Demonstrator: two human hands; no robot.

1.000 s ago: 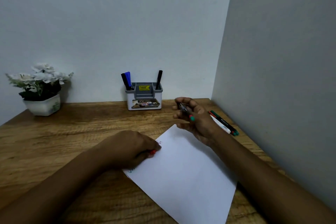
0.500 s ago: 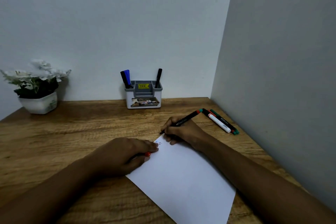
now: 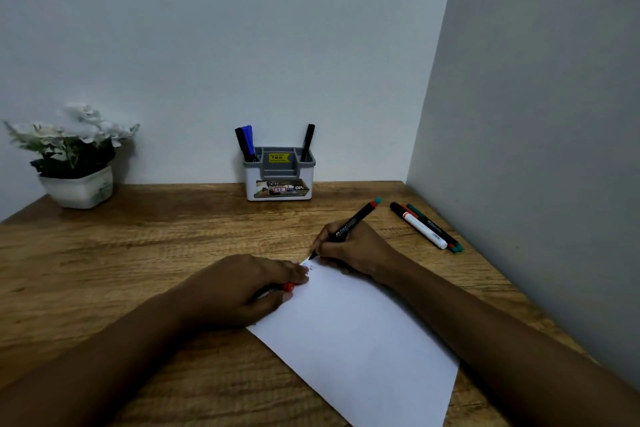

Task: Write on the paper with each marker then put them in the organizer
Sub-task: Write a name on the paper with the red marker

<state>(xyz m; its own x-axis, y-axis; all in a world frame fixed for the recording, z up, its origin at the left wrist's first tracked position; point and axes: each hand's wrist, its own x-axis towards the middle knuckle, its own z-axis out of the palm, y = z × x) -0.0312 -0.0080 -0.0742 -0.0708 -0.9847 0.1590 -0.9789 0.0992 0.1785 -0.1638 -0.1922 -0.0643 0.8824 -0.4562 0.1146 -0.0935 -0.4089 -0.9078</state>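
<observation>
Right hand (image 3: 349, 248) clamped on black marker (image 3: 349, 224), tip at paper (image 3: 356, 340) far corner. Left hand (image 3: 242, 288) pins paper's edge, curled around red cap (image 3: 288, 287). Organizer (image 3: 278, 173) well beyond, at wall.

White paper (image 3: 360, 340), black marker (image 3: 349, 225) (red-and-teal end), wood-grain brown table (image 3: 138, 253).

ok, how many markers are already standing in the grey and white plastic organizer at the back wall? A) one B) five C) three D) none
C: the grey and white plastic organizer holds a black marker and a blue marker together in its left slot, plus another black marker in its right slot.
</observation>
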